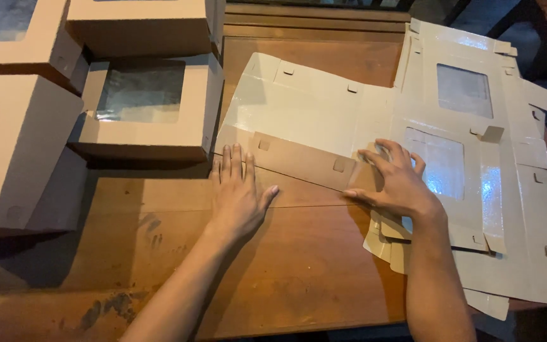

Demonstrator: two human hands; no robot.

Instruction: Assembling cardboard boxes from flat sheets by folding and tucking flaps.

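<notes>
Four assembled window boxes [150, 104] stand far left on the wooden table [299, 266], while both the left hand [238, 193] and right hand [397, 180], fingers spread flat, press one folded flap [302, 159] of the flat box blank [311, 117] beside the right-hand stack of blanks [508, 190].

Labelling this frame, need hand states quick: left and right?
Left hand: open, flat, pressing the folded flap of the flat box blank.
Right hand: open, fingers spread, pressing the flap's other end; grips nothing.
</notes>
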